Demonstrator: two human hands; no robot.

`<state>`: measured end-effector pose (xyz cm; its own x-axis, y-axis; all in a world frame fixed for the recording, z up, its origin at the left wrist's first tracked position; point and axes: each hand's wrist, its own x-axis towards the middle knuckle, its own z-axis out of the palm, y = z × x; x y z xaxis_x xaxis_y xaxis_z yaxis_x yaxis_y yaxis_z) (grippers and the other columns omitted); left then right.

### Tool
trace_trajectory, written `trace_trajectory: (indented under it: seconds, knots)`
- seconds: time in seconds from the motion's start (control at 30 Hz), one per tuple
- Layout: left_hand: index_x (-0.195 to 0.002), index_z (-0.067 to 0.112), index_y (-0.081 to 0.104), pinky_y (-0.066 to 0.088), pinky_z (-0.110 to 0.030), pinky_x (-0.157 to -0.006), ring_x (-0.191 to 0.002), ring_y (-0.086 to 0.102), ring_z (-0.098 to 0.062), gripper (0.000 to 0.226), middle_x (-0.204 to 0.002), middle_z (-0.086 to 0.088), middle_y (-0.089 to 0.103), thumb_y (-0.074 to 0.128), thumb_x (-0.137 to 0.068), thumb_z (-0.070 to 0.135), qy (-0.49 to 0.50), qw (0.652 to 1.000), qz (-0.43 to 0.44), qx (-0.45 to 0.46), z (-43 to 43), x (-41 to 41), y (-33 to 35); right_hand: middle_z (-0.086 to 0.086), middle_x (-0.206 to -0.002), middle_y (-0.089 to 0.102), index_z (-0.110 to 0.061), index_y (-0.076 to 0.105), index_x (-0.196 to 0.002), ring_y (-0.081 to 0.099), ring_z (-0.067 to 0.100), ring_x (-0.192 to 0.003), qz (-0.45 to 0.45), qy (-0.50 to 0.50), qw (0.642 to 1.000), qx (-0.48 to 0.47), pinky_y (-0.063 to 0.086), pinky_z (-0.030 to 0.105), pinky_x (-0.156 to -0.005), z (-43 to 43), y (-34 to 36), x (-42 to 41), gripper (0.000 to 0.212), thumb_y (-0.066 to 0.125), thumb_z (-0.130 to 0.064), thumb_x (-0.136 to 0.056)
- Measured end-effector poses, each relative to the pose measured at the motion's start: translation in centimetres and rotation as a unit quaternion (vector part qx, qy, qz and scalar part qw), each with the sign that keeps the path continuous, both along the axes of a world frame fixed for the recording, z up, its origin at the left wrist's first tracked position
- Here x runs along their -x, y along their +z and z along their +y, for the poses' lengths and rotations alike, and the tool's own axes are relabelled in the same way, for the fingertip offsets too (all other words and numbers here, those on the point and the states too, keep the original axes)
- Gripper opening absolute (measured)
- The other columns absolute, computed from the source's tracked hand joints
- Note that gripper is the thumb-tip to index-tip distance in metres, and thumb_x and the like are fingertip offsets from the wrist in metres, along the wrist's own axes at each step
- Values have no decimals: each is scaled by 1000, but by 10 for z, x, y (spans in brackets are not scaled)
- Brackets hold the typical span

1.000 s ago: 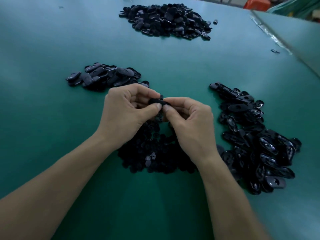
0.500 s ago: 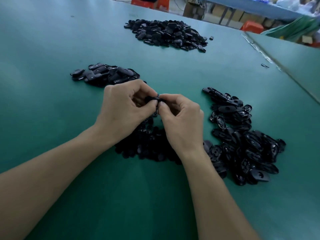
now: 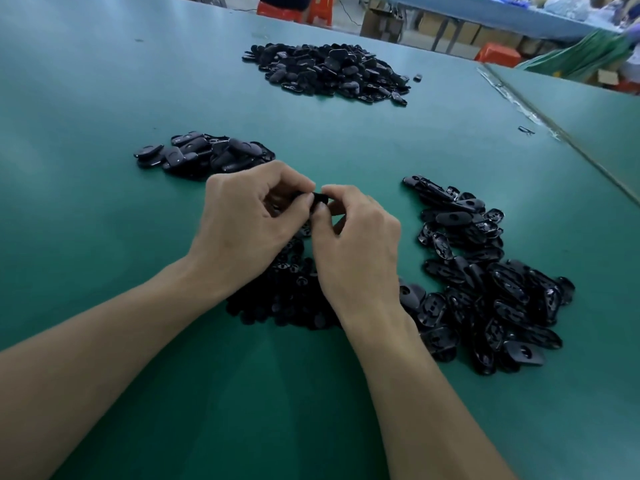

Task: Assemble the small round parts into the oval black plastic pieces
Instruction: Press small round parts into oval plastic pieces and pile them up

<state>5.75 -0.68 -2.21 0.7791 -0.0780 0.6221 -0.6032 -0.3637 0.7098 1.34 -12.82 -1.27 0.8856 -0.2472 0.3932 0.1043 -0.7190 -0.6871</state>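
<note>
Reading from left to right across the green table (image 3: 104, 81): a small left heap (image 3: 204, 155) of oval black pieces lies just beyond your left hand (image 3: 242, 230). Your left hand is curled, with thumb and forefinger pinching a black piece (image 3: 317, 199) held above the table at centre. Your right hand (image 3: 360, 244) meets it from the other side, its thumb and forefinger pinching the same piece, so the two hands come together at the fingertips. Your fingers hide most of the piece; it appears to be one of the ovals, but the view does not settle this. Beneath both hands lies a heap of small round parts (image 3: 287, 296). Well beyond the hands sits a large far heap (image 3: 329, 69) of black pieces, with one stray piece (image 3: 418, 77) just to its right. At the right, a long right heap (image 3: 485, 282) of oval pieces, many lying hollow side up, runs past your right wrist. A second table (image 3: 588, 109) adjoins at far right.
</note>
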Motion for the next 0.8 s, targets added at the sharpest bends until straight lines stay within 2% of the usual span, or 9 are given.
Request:
trace_trajectory:
  seconds: [0.07,0.17,0.27,0.37,0.47,0.57,0.8]
  knots:
    - [-91,24,74,49,-7,-67,-70,68,5,11,-82,23,69,73,-85,15,5,1000,-14,1,0,0,0,-2,-108,62,-18,66,-126,57,15,-105,-3,-18,999,26,40,22,-83,2,1,2,30,54,-28,-100]
    - [-92,26,72,54,-17,-64,-69,70,-1,9,-82,20,70,71,-87,18,7,999,-17,29,1,1,2,-4,-102,52,-19,63,-126,52,15,-101,-3,-40,998,39,38,25,-78,2,2,3,30,51,-31,-101]
    - [-88,31,68,57,-30,-58,-68,72,-11,11,-79,14,72,70,-88,20,3,997,12,79,1,1,6,-6,-86,57,-19,64,-102,55,17,-80,-27,-52,998,38,35,29,-69,2,2,3,23,47,-35,-103]
    - [-88,23,67,54,-24,-50,-62,71,-13,10,-71,10,71,69,-89,14,-14,988,48,146,0,0,12,-10,-54,41,-20,45,-70,41,15,-50,-72,-40,996,22,29,30,-56,5,5,3,38,46,-35,-105]
    - [-86,13,65,51,-20,-51,-59,66,-11,7,-65,4,68,67,-89,7,-70,954,149,251,-3,-1,17,-12,-44,23,-28,24,-61,34,12,-41,-136,2,991,-7,24,15,-44,11,11,4,50,51,-27,-103]
    - [-85,12,62,48,-19,-50,-58,63,-9,13,-66,0,68,62,-94,2,-119,899,239,347,-5,-1,22,-13,-43,19,-28,21,-60,31,12,-42,-163,16,986,-34,21,12,-42,11,10,3,53,54,-22,-101]
    - [-84,15,62,50,-17,-52,-62,67,-10,15,-75,-3,71,66,-93,3,-70,922,236,300,13,-18,35,-11,-44,17,-23,22,-57,29,14,-45,-169,6,984,-55,20,14,-42,10,8,2,53,53,-19,-100]
